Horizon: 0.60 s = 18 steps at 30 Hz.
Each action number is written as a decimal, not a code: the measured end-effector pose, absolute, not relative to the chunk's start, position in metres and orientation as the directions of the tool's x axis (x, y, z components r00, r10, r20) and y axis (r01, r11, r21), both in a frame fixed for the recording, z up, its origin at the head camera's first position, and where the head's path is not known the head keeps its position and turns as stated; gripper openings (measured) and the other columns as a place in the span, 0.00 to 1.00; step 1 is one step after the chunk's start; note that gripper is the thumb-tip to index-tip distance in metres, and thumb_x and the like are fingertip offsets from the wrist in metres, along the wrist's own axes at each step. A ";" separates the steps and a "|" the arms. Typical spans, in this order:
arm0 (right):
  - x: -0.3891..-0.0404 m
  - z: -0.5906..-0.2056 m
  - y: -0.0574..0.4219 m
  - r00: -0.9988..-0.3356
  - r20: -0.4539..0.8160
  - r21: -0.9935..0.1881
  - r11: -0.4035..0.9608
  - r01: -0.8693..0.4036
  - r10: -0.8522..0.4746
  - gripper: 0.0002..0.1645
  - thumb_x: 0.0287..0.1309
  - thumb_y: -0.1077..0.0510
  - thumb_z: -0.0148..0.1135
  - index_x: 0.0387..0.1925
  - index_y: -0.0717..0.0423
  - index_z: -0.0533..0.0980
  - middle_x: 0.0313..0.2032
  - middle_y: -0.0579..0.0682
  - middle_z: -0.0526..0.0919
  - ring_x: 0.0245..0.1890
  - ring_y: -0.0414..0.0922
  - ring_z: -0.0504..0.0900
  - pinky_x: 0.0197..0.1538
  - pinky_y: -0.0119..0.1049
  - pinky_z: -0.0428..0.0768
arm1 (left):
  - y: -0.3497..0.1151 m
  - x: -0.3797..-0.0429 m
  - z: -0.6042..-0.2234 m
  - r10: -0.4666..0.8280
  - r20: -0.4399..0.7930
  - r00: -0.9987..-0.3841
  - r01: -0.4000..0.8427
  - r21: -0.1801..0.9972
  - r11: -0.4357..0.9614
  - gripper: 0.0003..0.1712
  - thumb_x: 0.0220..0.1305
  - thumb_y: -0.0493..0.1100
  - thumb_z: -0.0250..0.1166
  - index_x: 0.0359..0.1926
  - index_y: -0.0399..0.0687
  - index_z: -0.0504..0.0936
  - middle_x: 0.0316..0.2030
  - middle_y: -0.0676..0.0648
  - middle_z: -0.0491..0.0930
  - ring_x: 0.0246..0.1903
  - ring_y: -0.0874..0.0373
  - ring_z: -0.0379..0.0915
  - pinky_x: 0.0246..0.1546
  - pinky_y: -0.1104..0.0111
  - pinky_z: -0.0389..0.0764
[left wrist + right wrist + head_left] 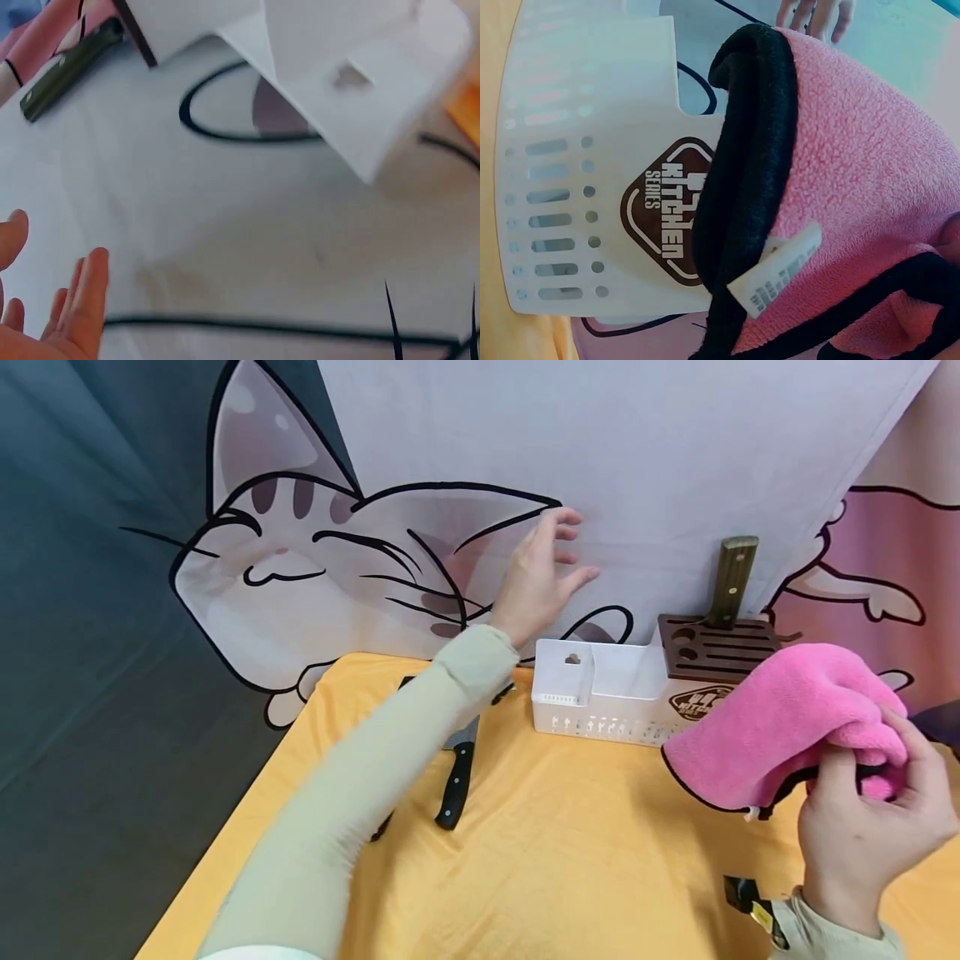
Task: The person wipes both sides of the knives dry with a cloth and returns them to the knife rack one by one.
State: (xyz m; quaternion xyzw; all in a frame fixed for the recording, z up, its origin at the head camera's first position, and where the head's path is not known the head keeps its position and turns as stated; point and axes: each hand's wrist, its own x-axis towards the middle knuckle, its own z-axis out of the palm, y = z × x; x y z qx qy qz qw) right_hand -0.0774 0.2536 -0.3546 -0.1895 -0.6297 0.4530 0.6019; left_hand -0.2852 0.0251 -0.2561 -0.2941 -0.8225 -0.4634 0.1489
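Observation:
My right hand [873, 827] grips a bunched pink towel [795, 718] with black edging, held in front of the right part of a white plastic knife rack [600, 720]. In the right wrist view a white label [776, 270] hangs from the towel. My left hand [536, 572] is raised behind and above the rack's left end, fingers spread and loosely bent, touching nothing. A knife with a green handle [733, 581] stands upright in the rack's brown slotted top [716, 652]. Its blade is hidden.
A kitchen knife with a black handle [456, 785] lies on the yellow tablecloth [570, 843], partly under my left forearm. More dark items beside it are mostly hidden by the sleeve [375, 777]. A cat-printed curtain [637, 443] hangs behind the table.

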 end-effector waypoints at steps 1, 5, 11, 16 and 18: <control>-0.077 -0.355 0.254 -0.203 0.589 -0.797 0.520 -0.308 0.782 0.15 0.55 0.63 0.65 0.45 0.62 0.86 0.30 0.37 0.81 0.22 0.29 0.65 0.32 0.20 0.63 | 0.018 -0.286 -0.255 0.333 0.523 -0.785 0.620 0.674 0.401 0.36 0.59 0.39 0.74 0.65 0.43 0.67 0.57 0.43 0.76 0.47 0.54 0.81 0.50 0.71 0.78; -0.077 -0.357 0.255 -0.205 0.601 -0.792 0.542 -0.280 0.772 0.15 0.56 0.63 0.65 0.46 0.61 0.86 0.34 0.38 0.83 0.23 0.29 0.66 0.33 0.21 0.64 | -0.014 -0.284 -0.254 0.265 0.526 -0.808 0.586 0.670 0.457 0.37 0.57 0.40 0.76 0.64 0.44 0.68 0.57 0.43 0.76 0.46 0.53 0.82 0.48 0.68 0.80; -0.078 -0.360 0.256 -0.217 0.609 -0.789 0.554 -0.265 0.763 0.15 0.57 0.62 0.65 0.46 0.61 0.86 0.35 0.38 0.83 0.22 0.29 0.66 0.33 0.20 0.65 | -0.068 -0.273 -0.270 0.186 0.443 -0.877 0.463 0.674 0.575 0.37 0.59 0.45 0.74 0.66 0.48 0.67 0.59 0.44 0.75 0.47 0.55 0.80 0.45 0.66 0.80; -0.079 -0.361 0.254 -0.222 0.608 -0.791 0.554 -0.260 0.763 0.15 0.57 0.62 0.65 0.45 0.62 0.86 0.34 0.37 0.82 0.22 0.29 0.65 0.33 0.20 0.65 | -0.108 -0.260 -0.295 0.122 0.337 -0.934 0.336 0.707 0.623 0.37 0.61 0.48 0.73 0.67 0.50 0.67 0.59 0.45 0.74 0.46 0.56 0.80 0.41 0.62 0.80; -0.079 -0.361 0.254 -0.222 0.608 -0.791 0.555 -0.258 0.763 0.15 0.57 0.62 0.65 0.45 0.61 0.86 0.32 0.36 0.81 0.22 0.28 0.65 0.32 0.20 0.65 | -0.122 -0.254 -0.305 0.091 0.316 -0.944 0.302 0.723 0.621 0.36 0.61 0.48 0.73 0.66 0.48 0.68 0.59 0.45 0.74 0.46 0.55 0.80 0.41 0.60 0.81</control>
